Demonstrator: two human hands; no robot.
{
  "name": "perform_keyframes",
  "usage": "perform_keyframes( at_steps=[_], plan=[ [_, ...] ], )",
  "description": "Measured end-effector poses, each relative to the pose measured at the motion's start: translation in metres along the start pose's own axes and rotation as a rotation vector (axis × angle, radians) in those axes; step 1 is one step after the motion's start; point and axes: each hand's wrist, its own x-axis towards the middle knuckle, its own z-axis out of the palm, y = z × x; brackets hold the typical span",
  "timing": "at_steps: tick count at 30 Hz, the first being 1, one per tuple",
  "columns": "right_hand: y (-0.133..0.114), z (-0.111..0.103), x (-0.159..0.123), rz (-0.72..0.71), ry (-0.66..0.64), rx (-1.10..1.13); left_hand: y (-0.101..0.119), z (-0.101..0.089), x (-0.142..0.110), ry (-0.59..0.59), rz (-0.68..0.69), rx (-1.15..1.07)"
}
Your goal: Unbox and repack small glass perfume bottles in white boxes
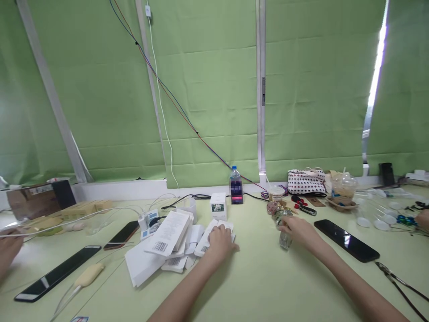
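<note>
My left hand (221,243) is closed over a flat white box (204,245), fingers curled on its top and thumb out to the right. Left of it lies a loose heap of flat white boxes (170,233), some with printed text and barcodes. My right hand (299,230) is closed, fingertips at the near end of a row of small round bundles (279,216), pinkish and greenish. A small clear, shiny piece (285,240) hangs or lies just below those fingertips. The fingers hide part of the row, so its exact kind is unclear.
Behind stand a white carton (218,207) and a bottle (236,187). Phones (346,240) lie right and left, with pliers (398,279) at the right edge. A power bank (90,273) trails cables. Other people's hands (10,248) show at both sides.
</note>
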Motion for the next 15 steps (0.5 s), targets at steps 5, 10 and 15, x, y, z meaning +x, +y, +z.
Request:
perform_keyframes(
  at_steps=[5,10,15],
  plan=[
    [0.005,0.003,0.006,-0.031,0.036,-0.017,0.002,0.005,0.001,-0.034,-0.029,0.033],
    [0.013,-0.01,0.005,-0.211,0.037,0.009,-0.003,0.003,0.007,0.014,-0.007,0.003],
    [0.015,-0.023,0.007,-0.419,0.003,0.059,-0.01,-0.008,0.017,0.117,0.014,-0.045]
  ],
)
